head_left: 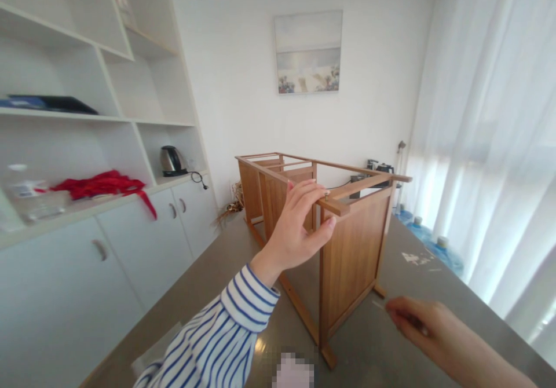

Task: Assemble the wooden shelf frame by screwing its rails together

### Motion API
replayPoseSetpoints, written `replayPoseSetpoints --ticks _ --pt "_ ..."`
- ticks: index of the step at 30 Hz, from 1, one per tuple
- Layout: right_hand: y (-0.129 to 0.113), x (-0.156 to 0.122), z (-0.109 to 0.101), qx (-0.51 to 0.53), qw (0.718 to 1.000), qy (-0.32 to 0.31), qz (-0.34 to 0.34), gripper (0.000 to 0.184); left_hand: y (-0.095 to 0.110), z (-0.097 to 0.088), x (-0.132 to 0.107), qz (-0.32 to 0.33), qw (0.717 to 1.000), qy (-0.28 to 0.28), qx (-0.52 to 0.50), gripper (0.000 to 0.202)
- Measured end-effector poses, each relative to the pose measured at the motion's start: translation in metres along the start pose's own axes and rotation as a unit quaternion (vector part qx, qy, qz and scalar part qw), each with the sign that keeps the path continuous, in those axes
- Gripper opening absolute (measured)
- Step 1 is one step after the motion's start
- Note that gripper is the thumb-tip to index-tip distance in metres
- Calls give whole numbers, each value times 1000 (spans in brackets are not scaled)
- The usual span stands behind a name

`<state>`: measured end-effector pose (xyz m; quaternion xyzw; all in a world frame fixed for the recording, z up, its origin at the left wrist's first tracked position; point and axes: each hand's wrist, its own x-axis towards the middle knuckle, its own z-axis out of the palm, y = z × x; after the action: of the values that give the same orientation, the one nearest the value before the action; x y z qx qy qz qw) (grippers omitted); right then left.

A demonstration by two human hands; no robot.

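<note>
A wooden shelf frame (pixel 354 255) with panels stands on the grey floor, its long rails running away from me. My left hand (pixel 299 226), in a blue-striped sleeve, grips the near end of its upper left rail, with fingers over the top and the thumb against the near side. A small brass-coloured screw head (pixel 326 196) shows on that rail beside my fingertips. Low at the right, my right hand (pixel 423 321) is closed in a pinch, apart from the frame. A thin pale rod (pixel 377 304) sticks out from its fingertips; its exact kind is unclear.
White cabinets (pixel 125 255) line the left, holding an electric kettle (pixel 172 161), red cloth (pixel 102 185) and a clear bottle (pixel 32 194). Blue water jugs (pixel 443 252) stand by the curtain (pixel 478 145). Scraps (pixel 417 258) lie on the floor right of the frame.
</note>
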<state>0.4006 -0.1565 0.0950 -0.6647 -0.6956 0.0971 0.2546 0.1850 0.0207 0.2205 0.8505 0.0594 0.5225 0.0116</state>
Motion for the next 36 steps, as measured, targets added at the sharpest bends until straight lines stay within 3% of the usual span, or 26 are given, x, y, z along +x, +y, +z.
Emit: replayPoseSetpoints --ticks 7,10,12,16,20,36 --pt "-55 30 -96 9 979 186 -78 25 -2 2 -1 8 1000 7 -18 41" --pt "-87 50 -123 49 962 255 -80 21 -2 3 -2 7 1000 11 -24 41" --pt "-106 67 -133 66 961 250 -99 22 -3 3 -2 6 1000 13 -27 41" --pt "-139 98 -143 47 965 220 -133 20 -2 4 -2 3 999 16 -32 42" --pt "-160 112 -147 -20 968 202 -150 19 -2 5 -3 -3 999 15 -33 43" --pt "-175 118 -157 -123 961 174 -175 24 -1 5 -4 -7 999 14 -36 44"
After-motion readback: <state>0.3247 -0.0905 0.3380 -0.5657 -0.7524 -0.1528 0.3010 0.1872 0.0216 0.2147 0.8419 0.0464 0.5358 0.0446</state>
